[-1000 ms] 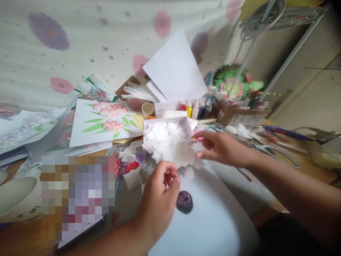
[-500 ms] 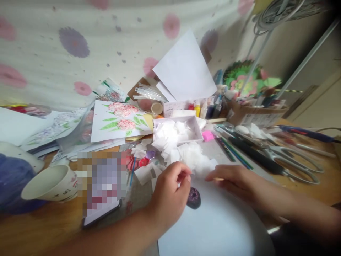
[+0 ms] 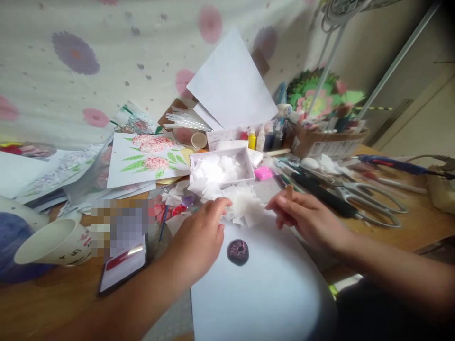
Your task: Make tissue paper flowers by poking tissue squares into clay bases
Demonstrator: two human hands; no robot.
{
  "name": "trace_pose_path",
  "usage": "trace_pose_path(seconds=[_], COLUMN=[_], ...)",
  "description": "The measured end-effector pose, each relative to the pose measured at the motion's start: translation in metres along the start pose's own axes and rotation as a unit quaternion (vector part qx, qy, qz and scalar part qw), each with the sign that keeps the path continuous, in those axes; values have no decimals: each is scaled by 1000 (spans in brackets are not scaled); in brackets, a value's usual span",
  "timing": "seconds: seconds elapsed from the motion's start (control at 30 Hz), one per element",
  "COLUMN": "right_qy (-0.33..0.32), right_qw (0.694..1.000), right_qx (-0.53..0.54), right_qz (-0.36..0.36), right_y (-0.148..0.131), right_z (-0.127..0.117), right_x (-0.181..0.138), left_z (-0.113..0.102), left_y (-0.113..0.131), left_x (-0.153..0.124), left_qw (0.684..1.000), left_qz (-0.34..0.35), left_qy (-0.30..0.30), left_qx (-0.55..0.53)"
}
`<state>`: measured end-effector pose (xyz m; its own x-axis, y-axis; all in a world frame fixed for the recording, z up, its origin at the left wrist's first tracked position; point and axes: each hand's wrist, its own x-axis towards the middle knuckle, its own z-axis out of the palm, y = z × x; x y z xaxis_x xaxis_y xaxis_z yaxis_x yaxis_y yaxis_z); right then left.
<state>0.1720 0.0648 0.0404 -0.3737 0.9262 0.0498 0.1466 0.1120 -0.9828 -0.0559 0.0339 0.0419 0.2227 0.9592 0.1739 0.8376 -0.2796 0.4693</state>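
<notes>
My left hand (image 3: 202, 234) reaches to the near edge of a pile of white paper squares (image 3: 245, 203), its fingers extended and apart, with nothing visible in them. To the right, my right hand (image 3: 305, 213) is closed around a thin wooden stick (image 3: 289, 191), whose tan end pokes up above the thumb. Between the hands a dark, round lump with pinkish-purple streaks (image 3: 238, 252) rests on a white sheet of paper (image 3: 256, 298). Behind the pile stands a small white box (image 3: 245, 177) full of more paper squares.
On the left are a phone (image 3: 124, 265) and a paper cup (image 3: 57, 241). A flower picture (image 3: 142, 163) lies behind them. Large scissors (image 3: 373, 194) lie at right, near a blue-handled tool (image 3: 394, 166). Paint bottles (image 3: 261, 139) and a cardboard box (image 3: 323, 142) stand at the back.
My left hand has moved off the dark lump toward the paper squares, and its fingers have opened. My right hand has turned, bringing the stick upright. The view has shifted slightly right.
</notes>
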Motion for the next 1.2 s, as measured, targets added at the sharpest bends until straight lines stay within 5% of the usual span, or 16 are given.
trace_pose_path(seconds=[0.27,0.47,0.63,0.83,1.03,1.2], right_qy=[18,-104,-104,-113,-16,-7], right_qw=[993,977,987,984,975,982], right_qx=[120,186,118,130,220,178], right_qz=[12,28,-16,34,17,-62], right_y=[15,2,10,17,23,20], right_z=[11,32,41,37,39,40], right_x=[-8,-7,4,15,15,16], left_z=[18,8,-7,10,15,14], left_y=[-6,-9,-10,-18,-17,-15], left_x=[9,11,2,-3,-4,-5], left_qw=[972,969,947,986,987,989], left_qz=[187,171,121,136,155,145], left_qy=[80,164,297,92,44,-2], left_qx=[118,65,26,-8,-17,-17])
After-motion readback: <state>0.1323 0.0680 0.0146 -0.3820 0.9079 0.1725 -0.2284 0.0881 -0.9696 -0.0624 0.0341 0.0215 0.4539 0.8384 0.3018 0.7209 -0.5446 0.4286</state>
